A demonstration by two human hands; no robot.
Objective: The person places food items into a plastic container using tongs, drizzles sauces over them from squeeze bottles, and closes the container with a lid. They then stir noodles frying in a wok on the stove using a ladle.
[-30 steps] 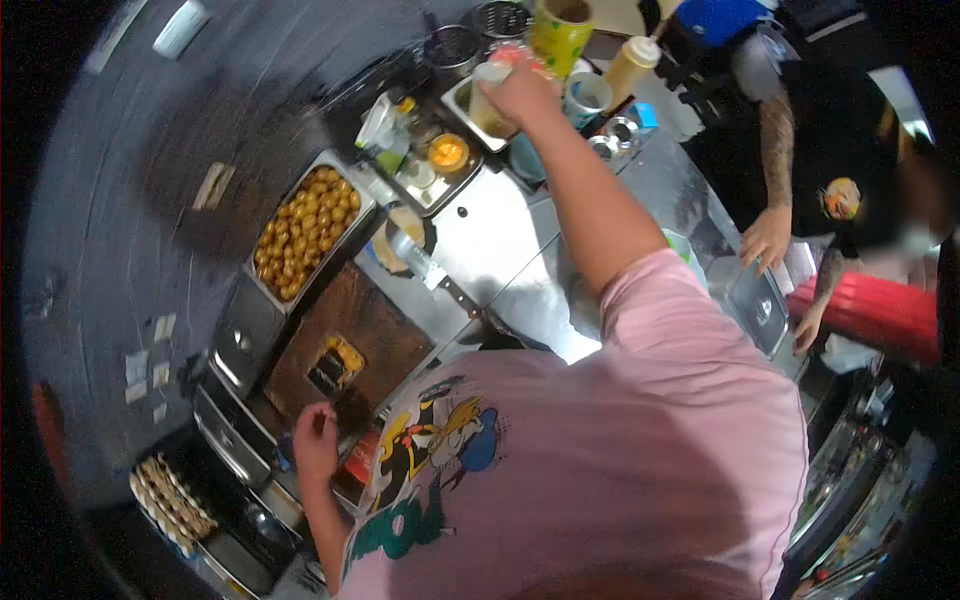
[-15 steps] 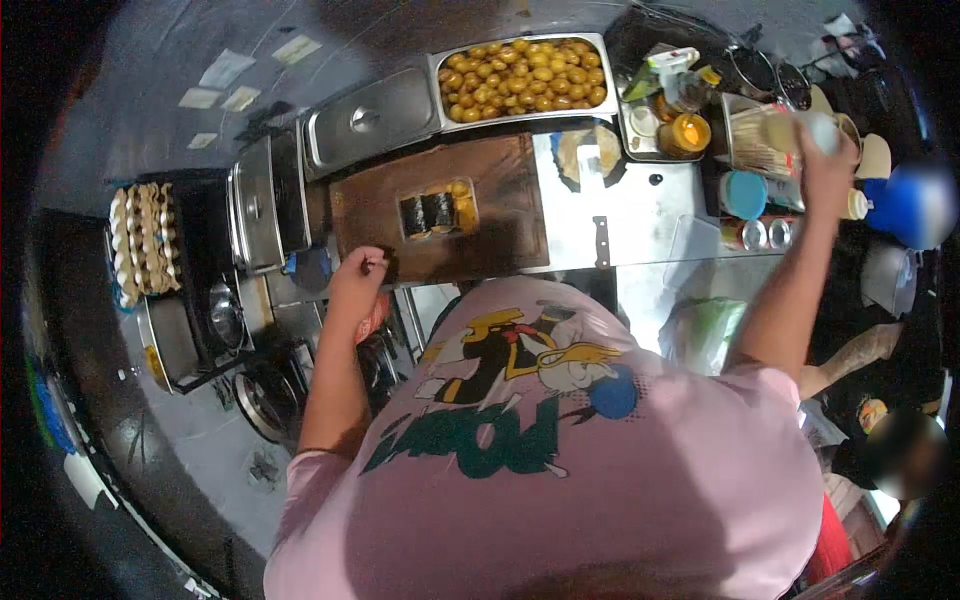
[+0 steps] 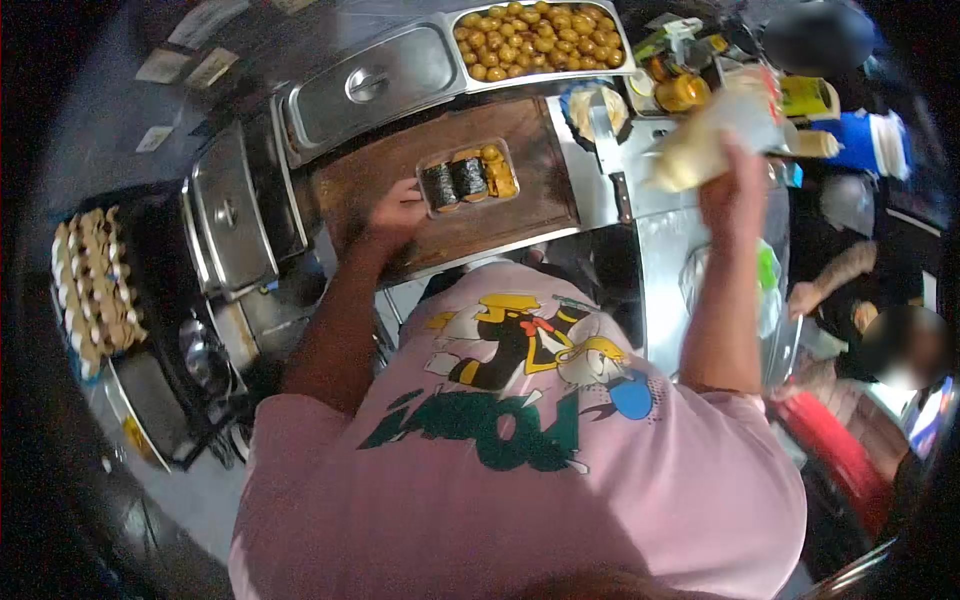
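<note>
My left hand (image 3: 397, 212) is closed on the left edge of a clear plastic food container (image 3: 428, 203). Inside it lie two dark, seaweed-wrapped pieces (image 3: 455, 183) and some small golden potatoes (image 3: 497, 170). The container rests on a brown wooden board (image 3: 545, 195). To the right, my right hand (image 3: 738, 180) grips a squeeze bottle (image 3: 690, 150) of pale sauce, tilted with its tip down to the left. Motion blurs the bottle, and it is in the air over the steel counter, apart from the container.
A knife (image 3: 606, 140) lies beside the board, across a round dish. Behind are a pan of potatoes (image 3: 540, 42) and a lidded steel pan (image 3: 375, 85). Egg trays (image 3: 95, 285) stand far left. Another person's forearm (image 3: 840, 275) reaches in at the right.
My left hand has moved up and right and taken hold of the container's edge. My right hand has brought the squeeze bottle left from the cluttered right side, now tilted downward.
</note>
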